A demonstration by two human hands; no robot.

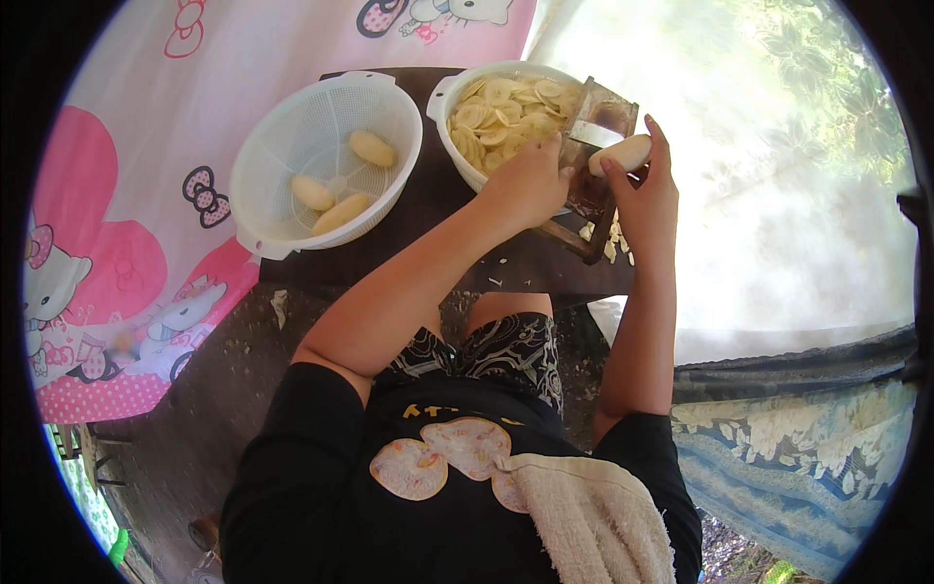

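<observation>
My right hand grips a peeled, pale banana between thumb and fingers, right above a wooden slicer. A metal blade plate crosses the slicer's board. The slicer leans over the right rim of a white basin, which is heaped with thin round banana slices. My left hand is closed on the slicer's left edge; some of its fingers are hidden. Left of the basin, a white colander holds three more peeled bananas.
Both containers stand on a dark wooden table. Small pale scraps lie beside the slicer's lower end. A pink patterned cloth hangs on the left, a whitish sheet on the right. A beige towel lies across my lap.
</observation>
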